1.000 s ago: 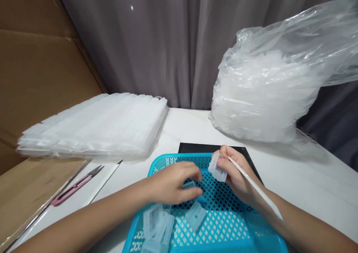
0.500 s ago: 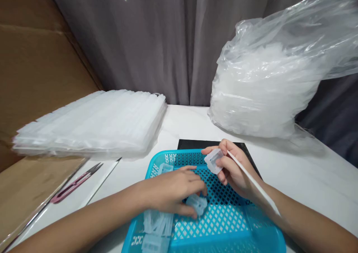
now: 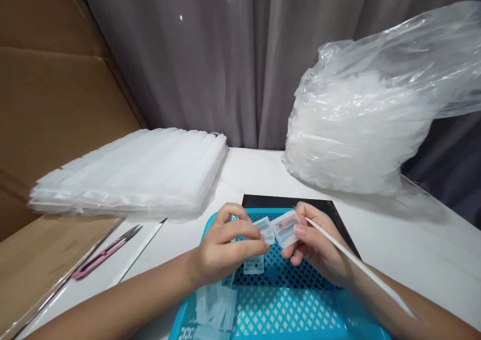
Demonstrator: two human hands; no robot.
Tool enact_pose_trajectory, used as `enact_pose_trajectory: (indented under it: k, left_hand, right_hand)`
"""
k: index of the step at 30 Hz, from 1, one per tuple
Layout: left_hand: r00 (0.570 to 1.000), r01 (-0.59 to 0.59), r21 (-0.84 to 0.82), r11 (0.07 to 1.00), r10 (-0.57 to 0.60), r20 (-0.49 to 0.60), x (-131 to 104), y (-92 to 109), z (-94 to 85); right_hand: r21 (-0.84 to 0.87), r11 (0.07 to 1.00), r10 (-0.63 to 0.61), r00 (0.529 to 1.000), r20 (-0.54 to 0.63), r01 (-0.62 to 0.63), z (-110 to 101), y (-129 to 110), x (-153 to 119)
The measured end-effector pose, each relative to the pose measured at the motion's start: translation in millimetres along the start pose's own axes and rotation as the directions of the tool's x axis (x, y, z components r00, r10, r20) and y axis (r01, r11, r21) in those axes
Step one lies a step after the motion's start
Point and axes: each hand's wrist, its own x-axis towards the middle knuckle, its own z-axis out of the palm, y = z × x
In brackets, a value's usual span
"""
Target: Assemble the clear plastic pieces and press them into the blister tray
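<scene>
Over the blue basket (image 3: 293, 305), my left hand (image 3: 231, 237) pinches a small translucent plastic piece (image 3: 266, 229). Its right edge meets a larger translucent box-like piece (image 3: 286, 228), which my right hand (image 3: 313, 237) grips between thumb and fingers. A thin white stick (image 3: 356, 262) also rests in my right hand and slants down along the forearm. Below my left hand, another clear piece (image 3: 254, 265) lies in the basket. Several more clear pieces (image 3: 216, 305) are heaped at the basket's left side.
Pink-handled snips (image 3: 105, 253) and a thin pointed tool (image 3: 145, 247) lie at the left. A stack of white plastic strips (image 3: 131, 172) stands behind them. A large plastic bag (image 3: 349, 134) of white material is at the back right. A black sheet (image 3: 336, 212) lies behind the basket.
My left hand has risen from inside the basket with a small clear piece and brought it against the piece in my right hand. The view has shifted slightly.
</scene>
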Motion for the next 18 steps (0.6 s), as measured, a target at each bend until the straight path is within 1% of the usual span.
enact_pose_trajectory:
  k: [1,3,5,6,8,11,13,16,18]
  left_hand:
    - [1.0,0.01,-0.021,1.0,-0.01,-0.014,0.1,-0.5,0.9]
    - [0.997,0.067,-0.066,0.996,-0.07,-0.04,-0.5,-1.4,3.0]
    - [0.992,0.119,-0.13,0.984,-0.123,-0.027,-1.4,-1.7,4.5]
    - [0.992,0.125,-0.167,0.978,-0.128,-0.006,-1.7,-1.6,4.6]
    - [0.995,0.097,-0.2,0.975,-0.095,0.018,-1.4,-0.8,3.1]
    - [0.999,0.039,-0.104,0.994,-0.041,-0.017,0.5,1.5,-1.5]
    - [0.999,0.038,-0.046,0.998,-0.039,-0.013,1.0,3.1,-3.6]
    - [0.997,0.083,-0.004,0.997,-0.083,-0.005,-1.3,4.6,-2.5]
    - [0.99,0.134,0.034,0.99,-0.133,-0.036,-3.4,5.0,0.1]
  right_hand:
    - [0.006,1.0,-0.001,1.0,0.024,0.001,0.1,-0.8,-1.1]
    - [0.006,1.0,-0.001,0.998,0.06,0.001,-0.1,-1.8,-2.5]
    - [-0.001,1.0,0.005,0.997,0.071,-0.005,-0.9,-1.8,-2.3]
    - [-0.003,1.0,0.006,0.998,0.067,-0.006,-1.5,-1.3,-1.7]
    - [-0.005,1.0,-0.018,0.999,0.049,0.019,-2.7,0.2,0.0]
    - [-0.006,0.993,-0.119,0.993,0.012,0.119,-3.6,3.2,1.6]
    - [-0.013,0.983,-0.185,0.983,0.012,0.185,-2.9,5.3,0.9]
    - [-0.038,0.966,-0.253,0.965,0.072,0.256,-0.6,7.5,-2.8]
    - [-0.064,0.954,-0.284,0.95,0.129,0.294,1.0,8.0,-5.4]
